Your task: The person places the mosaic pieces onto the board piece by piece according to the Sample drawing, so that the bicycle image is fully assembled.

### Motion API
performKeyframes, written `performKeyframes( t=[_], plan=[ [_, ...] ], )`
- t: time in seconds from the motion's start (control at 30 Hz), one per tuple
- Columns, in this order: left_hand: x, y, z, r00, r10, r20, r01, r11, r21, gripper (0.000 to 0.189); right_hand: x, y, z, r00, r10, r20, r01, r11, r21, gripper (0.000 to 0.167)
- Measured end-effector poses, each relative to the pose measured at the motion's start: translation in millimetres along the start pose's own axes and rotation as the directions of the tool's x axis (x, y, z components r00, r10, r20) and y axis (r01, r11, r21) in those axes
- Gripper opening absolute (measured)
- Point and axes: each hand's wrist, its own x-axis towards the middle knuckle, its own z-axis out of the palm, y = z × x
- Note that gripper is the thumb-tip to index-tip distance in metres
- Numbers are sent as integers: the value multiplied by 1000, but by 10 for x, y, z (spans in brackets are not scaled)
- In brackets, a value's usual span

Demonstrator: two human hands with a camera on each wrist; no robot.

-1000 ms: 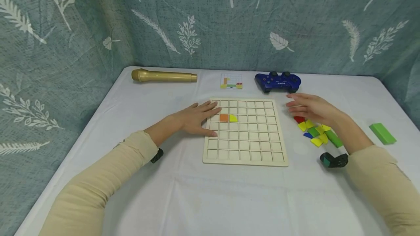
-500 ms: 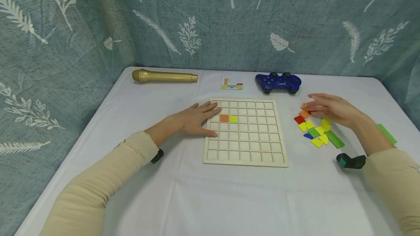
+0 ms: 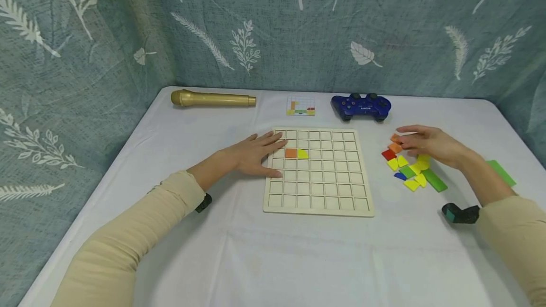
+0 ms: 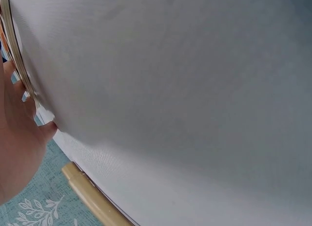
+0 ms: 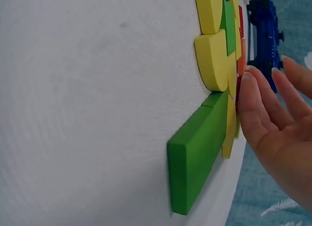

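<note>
My left hand [image 3: 256,154] lies with fingers spread over the left edge of a wooden grid board [image 3: 318,205]. An orange square tile [image 3: 291,153] and a yellow quarter-round tile [image 3: 302,154] sit side by side in its cells. In the left wrist view, fingertips reach the board's rim. My right hand [image 3: 435,145] is over the far end of a heap of loose coloured blocks, its thumb and fingertips right at an orange block [image 3: 395,138]. A second orange block [image 3: 395,148] lies just below, beside a red one [image 3: 388,155]. In the right wrist view the thumb [image 5: 248,84] and forefinger tips come close together.
Yellow blocks [image 3: 411,185], a blue block [image 3: 400,176] and a long green block [image 3: 435,180] fill the heap. Another green block [image 3: 501,172] lies farther right, partly behind the wrist. At the back are a gold microphone [image 3: 213,99], a pattern card [image 3: 300,106] and a blue game controller [image 3: 361,107].
My right hand has moved right from beside the board to the far end of the block heap, uncovering the orange blocks. The left hand has stayed on the board.
</note>
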Motion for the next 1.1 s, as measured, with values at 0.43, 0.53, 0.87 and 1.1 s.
performKeyframes(
  t=[0.43, 0.53, 0.87, 1.1],
  plan=[
    [-6, -1, -1, 1000, 6, -10, -6, 1000, 1, 94, 41, -31, 127, 997, -44, -61, 32, 984, -175, 49],
    [-6, 4, -1, 1000, 7, -11, -7, 1000, -2, 94, 68, -35, 162, 995, -67, -78, 48, 975, -217, 50],
    [-5, 4, 0, 1000, -1, -11, 1, 1000, 4, 94, 102, -68, 244, 988, -86, -129, 42, 950, -310, 50],
    [-3, 4, 0, 1000, -1, -10, 1, 1000, 0, 94, 114, -88, 264, 988, -64, -141, 18, 951, -310, 51]
  ],
)
